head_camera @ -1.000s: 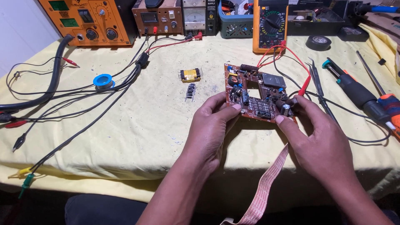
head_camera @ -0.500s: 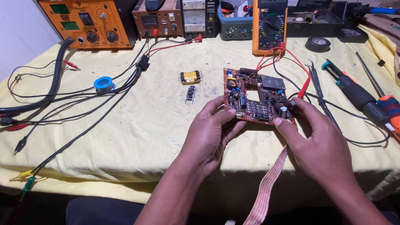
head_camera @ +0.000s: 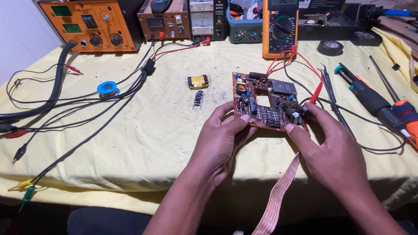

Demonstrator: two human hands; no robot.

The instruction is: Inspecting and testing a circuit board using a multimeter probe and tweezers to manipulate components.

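1. Tablecloth (head_camera: 143, 143), yellow, covers the bench; tangled black leads (head_camera: 109, 113) at nine o'clock could snag on a sleeve, I judge.
2. Circuit board (head_camera: 267, 102) sits at centre, raised off the cloth, pinched at its near edge by both hands.
3. Left hand (head_camera: 220, 146) and right hand (head_camera: 333, 152) have fingers closed on the board; a slip could drop it.
4. Ribbon cable (head_camera: 278, 198) hangs toward six o'clock; tugging may tear it.
5. Small transformer (head_camera: 198, 81) lies loose at eleven o'clock of the board.
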